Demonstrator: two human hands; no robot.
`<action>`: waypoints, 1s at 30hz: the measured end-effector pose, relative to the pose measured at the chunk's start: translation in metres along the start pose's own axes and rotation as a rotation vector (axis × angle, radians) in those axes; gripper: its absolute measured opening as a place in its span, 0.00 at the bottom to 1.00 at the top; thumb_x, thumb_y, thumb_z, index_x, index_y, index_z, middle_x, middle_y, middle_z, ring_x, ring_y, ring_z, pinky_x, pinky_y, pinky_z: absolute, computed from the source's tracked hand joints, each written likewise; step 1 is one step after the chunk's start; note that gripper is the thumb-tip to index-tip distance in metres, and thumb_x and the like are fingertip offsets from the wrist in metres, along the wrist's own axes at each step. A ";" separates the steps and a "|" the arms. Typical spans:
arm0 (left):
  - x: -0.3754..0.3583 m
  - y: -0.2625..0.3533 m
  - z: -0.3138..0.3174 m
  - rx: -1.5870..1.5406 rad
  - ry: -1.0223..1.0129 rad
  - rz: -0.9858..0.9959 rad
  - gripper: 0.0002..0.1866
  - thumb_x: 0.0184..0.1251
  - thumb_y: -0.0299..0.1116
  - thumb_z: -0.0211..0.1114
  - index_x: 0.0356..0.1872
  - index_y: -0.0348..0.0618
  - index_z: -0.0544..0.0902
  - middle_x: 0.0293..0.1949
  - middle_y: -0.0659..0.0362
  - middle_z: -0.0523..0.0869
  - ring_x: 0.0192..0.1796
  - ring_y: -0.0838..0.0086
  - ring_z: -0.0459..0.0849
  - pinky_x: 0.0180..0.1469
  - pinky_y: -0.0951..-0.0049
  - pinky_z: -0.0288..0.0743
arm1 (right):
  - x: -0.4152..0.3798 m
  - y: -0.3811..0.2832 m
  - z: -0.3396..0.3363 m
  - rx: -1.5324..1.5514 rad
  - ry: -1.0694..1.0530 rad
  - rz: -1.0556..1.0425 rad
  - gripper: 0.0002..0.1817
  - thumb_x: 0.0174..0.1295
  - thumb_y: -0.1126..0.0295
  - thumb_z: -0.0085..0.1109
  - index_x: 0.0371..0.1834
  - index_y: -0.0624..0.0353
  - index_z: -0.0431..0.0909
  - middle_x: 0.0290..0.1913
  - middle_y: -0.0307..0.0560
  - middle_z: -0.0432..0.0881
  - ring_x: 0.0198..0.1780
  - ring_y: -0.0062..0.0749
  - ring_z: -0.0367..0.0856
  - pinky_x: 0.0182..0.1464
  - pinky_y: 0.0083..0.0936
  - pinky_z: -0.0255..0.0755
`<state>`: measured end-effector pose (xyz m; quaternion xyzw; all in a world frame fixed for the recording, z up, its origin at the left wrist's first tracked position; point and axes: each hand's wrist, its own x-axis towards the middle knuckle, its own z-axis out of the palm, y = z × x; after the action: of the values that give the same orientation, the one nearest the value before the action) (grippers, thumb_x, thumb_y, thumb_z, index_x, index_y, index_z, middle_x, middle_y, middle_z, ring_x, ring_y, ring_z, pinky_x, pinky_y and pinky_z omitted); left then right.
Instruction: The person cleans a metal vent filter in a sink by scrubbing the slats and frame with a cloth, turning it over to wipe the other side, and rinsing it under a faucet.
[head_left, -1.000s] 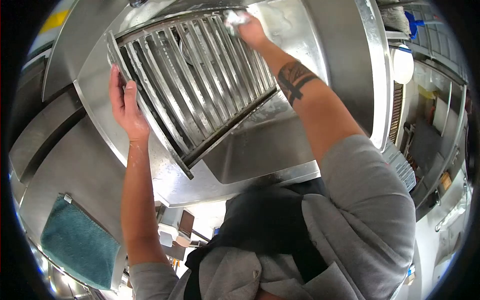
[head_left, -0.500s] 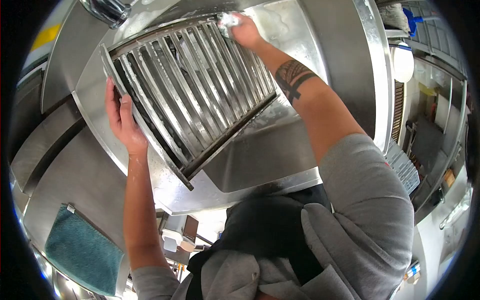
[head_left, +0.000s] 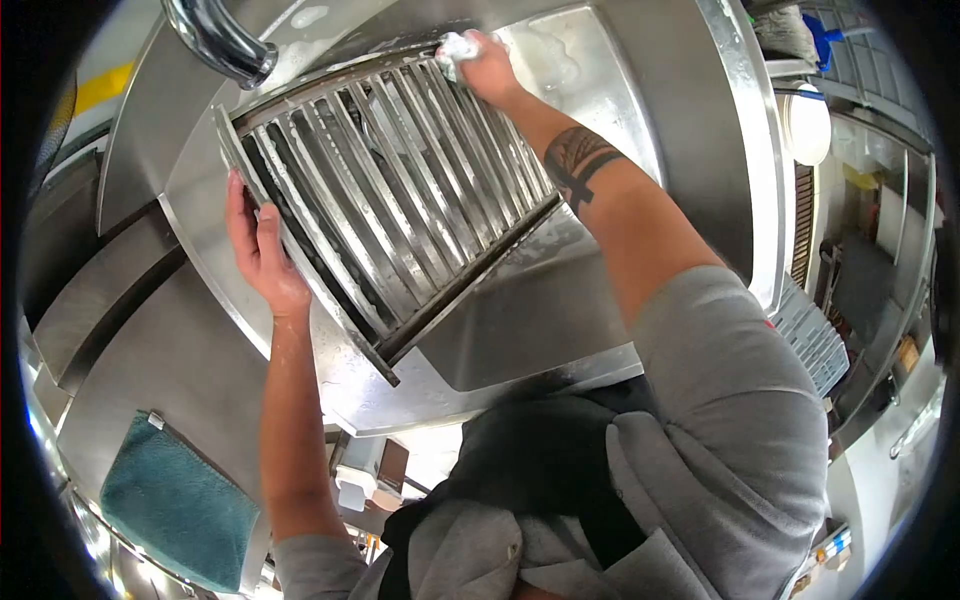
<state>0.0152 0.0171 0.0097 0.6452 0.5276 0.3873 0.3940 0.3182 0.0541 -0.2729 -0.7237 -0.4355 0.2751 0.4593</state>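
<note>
Since the earlier frames, both hands have kept their places on the slatted metal filter [head_left: 400, 190], while the view has shifted to bring the faucet [head_left: 215, 40] further into sight. Left hand [head_left: 262, 255] is curled around the filter's near-left frame edge, thumb on top, holding it tilted in the steel sink [head_left: 560, 290]. Right hand [head_left: 490, 68] is closed on a soapy scouring pad [head_left: 455, 47] (partly hidden by the fingers), pressed to the filter's far corner. Suds lie on the slats. Teal towel [head_left: 175, 505] lies on the bench, well apart.
</note>
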 end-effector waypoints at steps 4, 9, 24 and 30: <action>-0.002 -0.001 0.001 -0.011 0.013 -0.011 0.28 0.81 0.27 0.56 0.78 0.31 0.66 0.80 0.48 0.68 0.81 0.62 0.64 0.83 0.62 0.52 | -0.061 0.017 -0.009 0.246 -0.131 0.188 0.28 0.59 0.78 0.57 0.67 0.64 0.78 0.54 0.59 0.89 0.58 0.44 0.87 0.63 0.34 0.77; -0.001 0.000 0.003 -0.052 0.011 -0.008 0.27 0.81 0.26 0.56 0.77 0.30 0.67 0.79 0.48 0.68 0.81 0.62 0.65 0.83 0.62 0.52 | -0.017 -0.005 -0.004 0.091 -0.104 0.377 0.31 0.56 0.62 0.66 0.66 0.56 0.81 0.57 0.61 0.87 0.63 0.58 0.83 0.68 0.44 0.74; 0.001 -0.005 0.002 -0.073 0.041 -0.013 0.27 0.80 0.25 0.57 0.76 0.29 0.67 0.79 0.48 0.68 0.81 0.62 0.65 0.83 0.62 0.53 | -0.172 -0.033 -0.147 -0.008 -0.561 0.585 0.27 0.71 0.74 0.60 0.73 0.58 0.73 0.57 0.57 0.86 0.53 0.40 0.87 0.60 0.32 0.81; -0.001 -0.003 0.001 0.040 0.019 -0.011 0.28 0.82 0.31 0.55 0.79 0.32 0.66 0.78 0.49 0.69 0.80 0.65 0.66 0.82 0.65 0.54 | -0.198 -0.022 -0.086 -0.358 -0.301 -0.057 0.26 0.70 0.76 0.53 0.73 0.56 0.72 0.84 0.64 0.56 0.78 0.61 0.66 0.79 0.55 0.57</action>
<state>0.0148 0.0162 0.0069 0.6463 0.5427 0.3806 0.3780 0.2860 -0.1526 -0.2170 -0.7318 -0.5612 0.2851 0.2613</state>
